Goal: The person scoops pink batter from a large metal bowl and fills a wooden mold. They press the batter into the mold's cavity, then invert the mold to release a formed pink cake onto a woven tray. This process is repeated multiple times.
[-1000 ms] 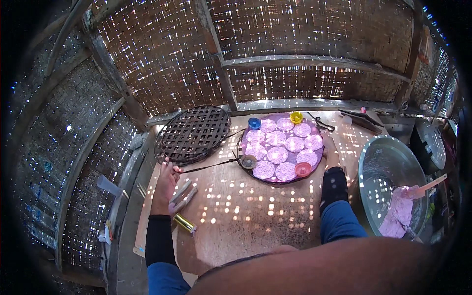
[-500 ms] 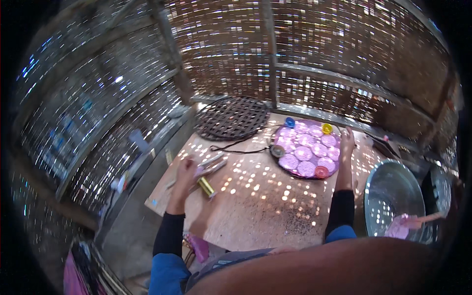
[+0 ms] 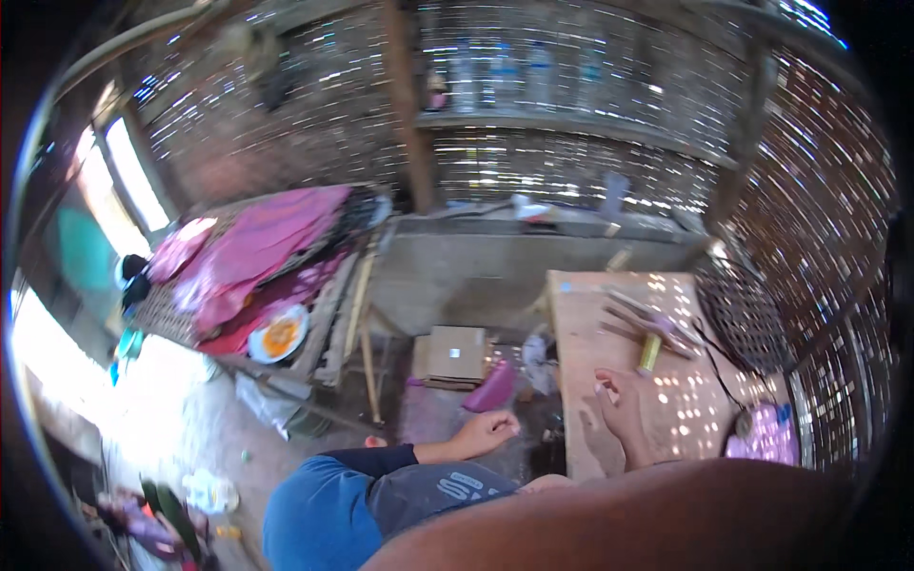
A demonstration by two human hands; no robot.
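Observation:
My left hand [image 3: 487, 433] hangs low left of the plywood table [image 3: 590, 338], its fingers curled; whatever they hold, if anything, is too blurred to make out. My right hand [image 3: 617, 398] is over the table's near-left part, fingers loosely bent and apart, with no object visible in them. Beyond it lie a gold spool [image 3: 650, 352] and some wooden sticks [image 3: 633, 309]. A dark woven lattice tray [image 3: 743, 319] with a trailing cord is at the table's far right, and part of the pink-topped round tray [image 3: 762, 438] shows at lower right.
A slatted rack [image 3: 326, 362] at left bears pink sheets [image 3: 257, 247] and a plate of orange contents [image 3: 284, 324]. A cardboard box [image 3: 452, 354] and pink objects [image 3: 490, 385] lie on the floor between rack and table. Bottles [image 3: 505, 71] stand on a wall shelf [image 3: 571, 133].
The view has swung sharply left, bringing the rack and floor into sight. My left hand has moved off the table, and my right hand has left the pink-topped tray for the table's left part.

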